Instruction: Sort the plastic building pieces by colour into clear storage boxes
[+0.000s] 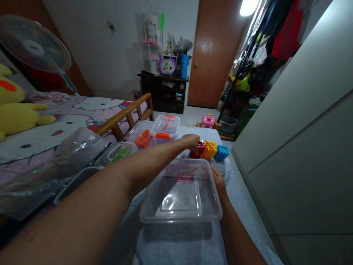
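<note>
My left hand stretches across the table, its fingers closed on the red plastic blocks. Yellow plastic blocks stand just right of the red ones, followed by blue plastic blocks. In front of them is a clear plastic box, open at the top, with no blocks visible inside. My right hand grips this box at its right side near the far corner; its fingertips are partly hidden by the rim.
A lidded clear box with orange latches stands farther back. Orange blocks and green pieces sit in containers to the left. A wooden bed rail borders the table's left; a pale cabinet rises on the right.
</note>
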